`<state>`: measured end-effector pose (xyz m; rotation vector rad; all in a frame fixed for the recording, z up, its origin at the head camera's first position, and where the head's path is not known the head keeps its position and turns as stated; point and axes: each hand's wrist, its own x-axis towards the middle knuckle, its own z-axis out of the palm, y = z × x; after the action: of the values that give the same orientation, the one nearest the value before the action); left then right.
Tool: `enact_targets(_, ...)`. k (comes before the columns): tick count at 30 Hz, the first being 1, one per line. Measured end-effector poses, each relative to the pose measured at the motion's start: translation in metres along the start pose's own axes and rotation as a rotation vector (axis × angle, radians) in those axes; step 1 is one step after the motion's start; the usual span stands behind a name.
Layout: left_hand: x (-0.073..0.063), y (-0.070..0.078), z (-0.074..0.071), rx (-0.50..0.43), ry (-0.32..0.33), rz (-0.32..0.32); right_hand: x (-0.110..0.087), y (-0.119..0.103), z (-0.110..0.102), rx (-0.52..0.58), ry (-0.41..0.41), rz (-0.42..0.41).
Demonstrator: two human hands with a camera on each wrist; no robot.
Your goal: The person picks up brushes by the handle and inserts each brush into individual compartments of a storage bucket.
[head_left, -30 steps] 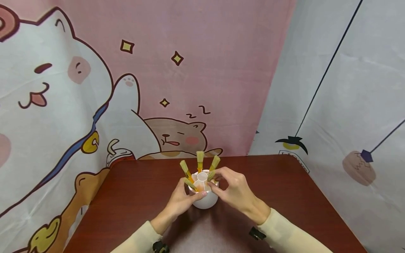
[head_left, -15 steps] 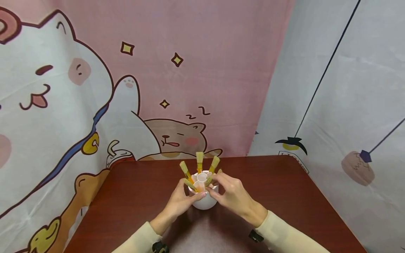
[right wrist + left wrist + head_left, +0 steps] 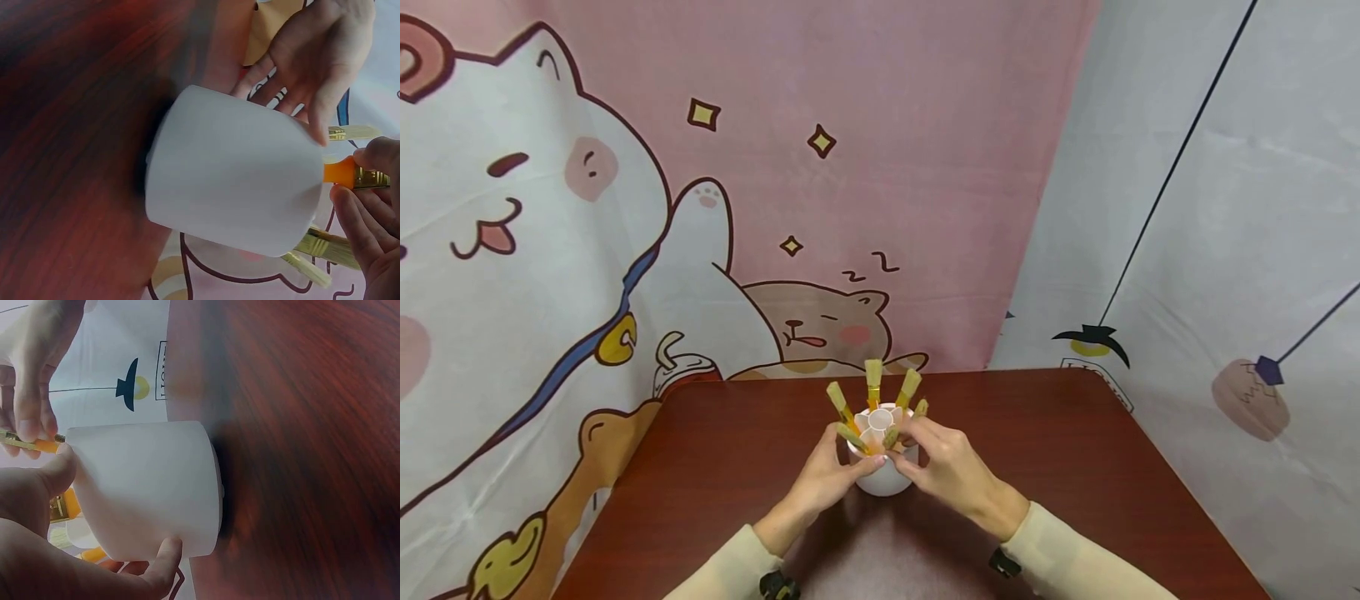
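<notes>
A white round holder (image 3: 886, 482) with a divided top stands on the table, several paintbrushes bristle-up around its centre tube. My left hand (image 3: 822, 482) grips its left side, the thumb on the near rim and fingertips along the wall. At the near right rim my right hand (image 3: 957, 468) pinches a paintbrush (image 3: 369, 177) by its gold ferrule. The orange handle (image 3: 339, 170) of that brush goes down behind the rim, its lower end hidden inside. Another brush (image 3: 873, 377) stands at the back, and one brush (image 3: 852, 437) leans left beside my left thumb.
The dark red-brown table (image 3: 737, 450) reaches past the holder on both sides. A cartoon-printed cloth (image 3: 925, 208) hangs behind its far edge, and a pale cloth (image 3: 1187, 250) hangs at the right.
My right hand has moved a little left and nearer with its brush, down toward the near rim. A brush at the right has come into view behind it. My left hand keeps its place.
</notes>
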<state>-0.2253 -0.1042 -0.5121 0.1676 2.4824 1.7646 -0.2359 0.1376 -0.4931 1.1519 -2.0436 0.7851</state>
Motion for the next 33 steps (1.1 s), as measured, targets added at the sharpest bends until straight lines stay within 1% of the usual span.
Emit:
enact_targets(5,0.001,-0.001,0.000,0.001,0.007,0.005,-0.004,0.002,0.003,0.019,-0.014,0.012)
enact_targets(7,0.001,-0.001,0.000,0.001,0.010,-0.006,-0.005,0.003,0.003,0.017,-0.020,0.027)
enact_targets(10,0.001,-0.001,0.000,0.014,0.007,-0.005,-0.007,0.003,0.004,0.004,-0.023,0.042)
enact_targets(16,0.001,-0.001,0.000,0.029,0.007,-0.015,-0.009,0.004,0.008,-0.076,-0.011,0.069)
enact_targets(23,0.000,-0.001,-0.001,0.018,0.008,-0.016,-0.008,0.002,0.005,-0.173,-0.020,0.109)
enact_targets(29,0.000,-0.001,-0.001,0.045,0.008,-0.027,-0.009,0.002,0.004,-0.218,-0.015,0.104)
enact_targets(33,0.000,-0.001,0.000,0.045,0.013,-0.028,-0.011,0.001,0.002,-0.263,-0.005,0.107)
